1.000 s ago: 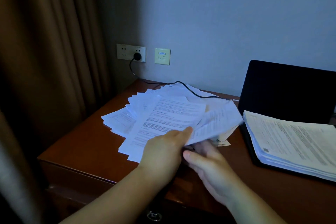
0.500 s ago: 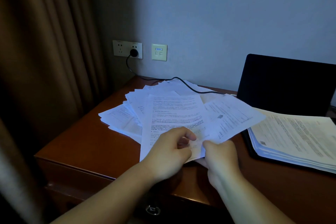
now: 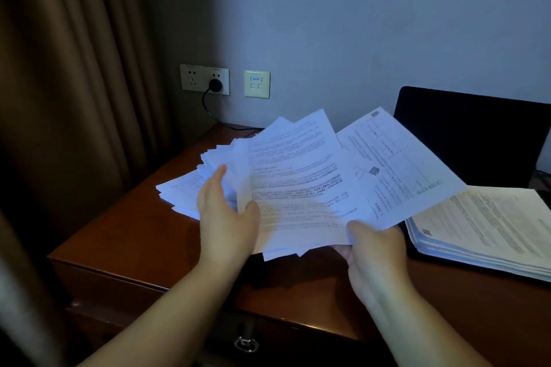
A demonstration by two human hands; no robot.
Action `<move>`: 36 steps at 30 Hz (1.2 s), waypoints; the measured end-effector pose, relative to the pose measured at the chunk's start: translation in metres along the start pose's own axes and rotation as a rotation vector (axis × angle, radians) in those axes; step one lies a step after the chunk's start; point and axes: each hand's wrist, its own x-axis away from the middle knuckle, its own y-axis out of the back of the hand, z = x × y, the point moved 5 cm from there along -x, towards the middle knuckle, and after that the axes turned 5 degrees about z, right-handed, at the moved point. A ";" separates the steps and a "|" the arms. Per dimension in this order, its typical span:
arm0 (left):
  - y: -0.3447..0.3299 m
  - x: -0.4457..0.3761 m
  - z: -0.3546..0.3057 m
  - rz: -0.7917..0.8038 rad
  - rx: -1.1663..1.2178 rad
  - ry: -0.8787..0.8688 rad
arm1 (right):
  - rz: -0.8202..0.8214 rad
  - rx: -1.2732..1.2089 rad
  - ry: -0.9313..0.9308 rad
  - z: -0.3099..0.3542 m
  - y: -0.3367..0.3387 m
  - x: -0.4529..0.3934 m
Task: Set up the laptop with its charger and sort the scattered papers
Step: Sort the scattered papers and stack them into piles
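My right hand [image 3: 377, 250] pinches the fanned papers [image 3: 301, 188]; the sorted stack [image 3: 489, 226] lies just right of those fingers, left hand [image 3: 226, 217] released.

the room is dim, with a cool bluish cast over the plain grey-blue wall [image 3: 372, 24]. the brightest things are the fanned white printed paper sheets [image 3: 298, 185], which pick up a pale blue tint; their print is soft and mostly unreadable. the heavy brown pleated curtain [image 3: 59, 98] sinks into deep shadow, and the lower left corner is nearly black with a blurred pale streak along the edge. the glossy reddish-brown wooden tabletop [image 3: 134, 232] carries a faint sheen near its front edge. the open black laptop screen [image 3: 477, 140] is dark and featureless. the left hand [image 3: 226, 217] is slightly motion-blurred at the fingertips. straight lines bow slightly toward the frame edges.
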 end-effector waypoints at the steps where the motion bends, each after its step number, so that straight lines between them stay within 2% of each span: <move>1: 0.001 -0.002 0.002 -0.003 0.153 0.106 | 0.011 -0.017 0.019 0.004 -0.001 -0.001; 4: -0.008 -0.008 0.006 0.088 0.709 0.452 | 0.045 -0.028 0.056 0.012 -0.001 -0.004; 6: -0.012 -0.013 0.003 0.221 0.872 0.551 | 0.070 -0.010 0.067 0.014 -0.001 -0.004; 15: -0.017 -0.035 0.002 0.272 0.692 0.375 | 0.136 -0.027 0.065 0.010 -0.001 -0.017; 20: -0.013 -0.045 0.007 0.248 0.719 0.381 | 0.207 -0.096 0.046 0.015 0.001 -0.027; 27: -0.005 -0.055 0.015 0.276 0.815 0.320 | 0.184 -0.110 -0.020 0.014 0.009 -0.042; 32: 0.003 -0.066 0.029 0.279 0.920 0.378 | 0.210 -0.015 -0.023 0.023 0.017 -0.053; 36: 0.001 -0.065 0.034 0.371 0.955 0.505 | 0.244 -0.020 -0.061 0.028 0.025 -0.063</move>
